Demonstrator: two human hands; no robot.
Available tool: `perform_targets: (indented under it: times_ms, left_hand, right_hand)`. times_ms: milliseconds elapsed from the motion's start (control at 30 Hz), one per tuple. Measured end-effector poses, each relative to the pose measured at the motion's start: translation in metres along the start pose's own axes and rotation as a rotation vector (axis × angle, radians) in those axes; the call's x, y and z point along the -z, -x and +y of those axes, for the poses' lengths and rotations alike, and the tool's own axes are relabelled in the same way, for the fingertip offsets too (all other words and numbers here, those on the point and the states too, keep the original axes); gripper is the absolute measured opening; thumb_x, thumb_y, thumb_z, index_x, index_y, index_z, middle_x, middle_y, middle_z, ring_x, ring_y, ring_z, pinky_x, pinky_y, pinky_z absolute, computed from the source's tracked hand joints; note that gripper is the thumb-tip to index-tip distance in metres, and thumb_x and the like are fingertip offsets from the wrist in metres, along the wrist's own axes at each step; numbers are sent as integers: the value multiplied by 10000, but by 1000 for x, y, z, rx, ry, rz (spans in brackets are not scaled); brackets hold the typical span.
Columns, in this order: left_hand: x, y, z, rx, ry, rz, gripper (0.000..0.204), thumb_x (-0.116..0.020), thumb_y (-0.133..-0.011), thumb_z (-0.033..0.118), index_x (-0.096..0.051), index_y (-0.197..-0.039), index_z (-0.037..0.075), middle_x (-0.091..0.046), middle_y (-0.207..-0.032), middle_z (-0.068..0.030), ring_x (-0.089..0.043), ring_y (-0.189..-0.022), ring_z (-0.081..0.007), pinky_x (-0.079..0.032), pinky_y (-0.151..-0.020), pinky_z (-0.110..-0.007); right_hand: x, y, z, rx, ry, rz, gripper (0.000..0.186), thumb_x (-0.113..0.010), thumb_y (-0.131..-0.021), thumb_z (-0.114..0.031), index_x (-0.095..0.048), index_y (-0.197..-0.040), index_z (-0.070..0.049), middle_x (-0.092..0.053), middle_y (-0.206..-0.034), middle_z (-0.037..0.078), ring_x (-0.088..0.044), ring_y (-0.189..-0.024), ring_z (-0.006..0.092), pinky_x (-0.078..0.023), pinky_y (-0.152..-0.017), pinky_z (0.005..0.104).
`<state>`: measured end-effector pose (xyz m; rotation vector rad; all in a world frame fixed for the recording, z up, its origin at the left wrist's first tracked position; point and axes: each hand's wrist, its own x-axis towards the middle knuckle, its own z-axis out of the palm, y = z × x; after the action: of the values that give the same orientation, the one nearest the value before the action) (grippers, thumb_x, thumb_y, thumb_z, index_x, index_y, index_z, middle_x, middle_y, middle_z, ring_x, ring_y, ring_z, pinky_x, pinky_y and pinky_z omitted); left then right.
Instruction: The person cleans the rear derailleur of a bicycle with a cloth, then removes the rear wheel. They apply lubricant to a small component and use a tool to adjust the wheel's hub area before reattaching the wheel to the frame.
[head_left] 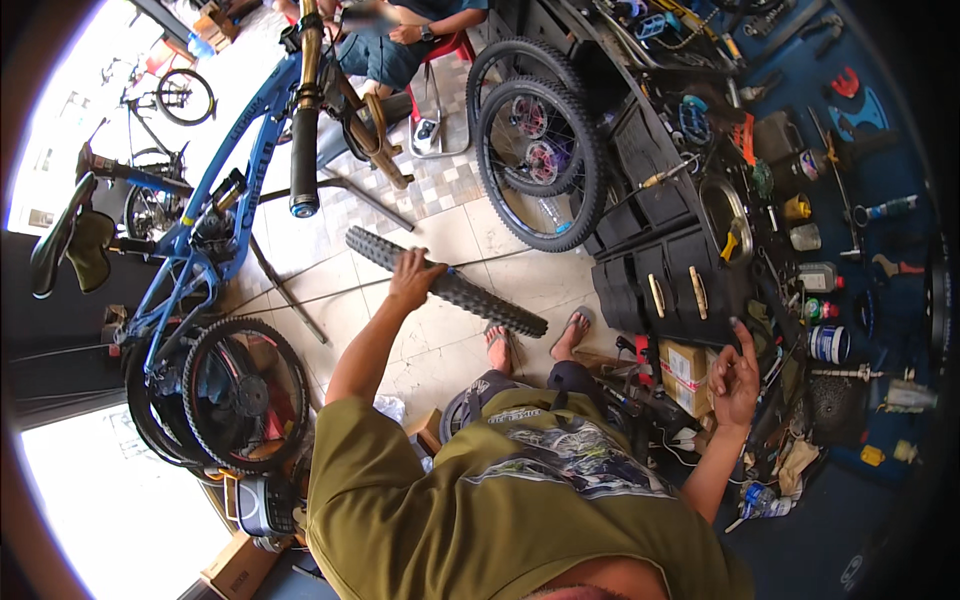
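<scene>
My left hand (413,279) grips a black knobby bicycle tyre (470,295) that stretches from upper left to lower right above the tiled floor. My right hand (735,375) is raised near the black drawer cabinet (665,290), fingers loosely curled with one finger up, holding nothing I can make out. My feet in sandals (500,345) stand on the tiles below the tyre.
A blue bicycle (225,190) hangs on a stand at left, with a wheel (245,395) near its base. Two wheels (535,160) lean against the cabinet. A cluttered workbench (820,260) with tools and cans runs along the right. Another person sits on a stool (400,45) at the top.
</scene>
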<state>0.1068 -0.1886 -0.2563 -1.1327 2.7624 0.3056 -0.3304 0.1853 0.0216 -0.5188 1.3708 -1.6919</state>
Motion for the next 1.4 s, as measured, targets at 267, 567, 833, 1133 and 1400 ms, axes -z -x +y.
perform_targets:
  times_ms: [267,567,833,1133,1400]
  left_hand:
    - [-40,74,-43,1070,823,821,967,-819,-801,357,-315,-1535,-20,-305,-1547,-357,-255,-1464,-450,-274,-1206,-482]
    - [-59,163,-85,1149,578,497,1073,-790,-660,218,-229,-1530,-65,-551,-1354,-328,-555,-1248,-458,-436,-1074,-456]
    - [76,142,-6,581,185,77,848,-767,-664,177,-415,-1435,175,-643,-1204,-178,-654,-1012,-440,-529,-791,-569]
    - [193,61,126,-257,33,-216,921,-723,-717,138,-359,-1540,334,-684,-1054,-158,-687,-947,-401,-571,-791,-525]
    - [371,84,207,-683,233,54,866,-815,-566,98,-601,-1405,128,-685,-1096,-187,-692,-931,-376,-567,-826,-426]
  right_hand:
    - [-39,-55,3,-147,152,-169,757,-692,-936,-327,-352,-1524,6,-532,-794,22,-415,-562,39,-332,-503,177]
    - [-32,-63,2,-196,220,-168,581,-602,-996,-226,-395,-1496,-15,-545,-782,40,-447,-569,57,-372,-521,202]
    - [-16,-45,21,-163,142,1,543,-662,-995,-241,-452,-1475,-97,-572,-786,-13,-481,-599,34,-335,-496,197]
    - [34,19,29,123,90,483,572,-667,-980,-254,-439,-1476,-85,-576,-774,10,-464,-550,47,-326,-462,213]
    - [100,86,-3,578,-220,1118,503,-658,-986,-251,-474,-1422,-78,-579,-867,34,-455,-523,71,-336,-430,240]
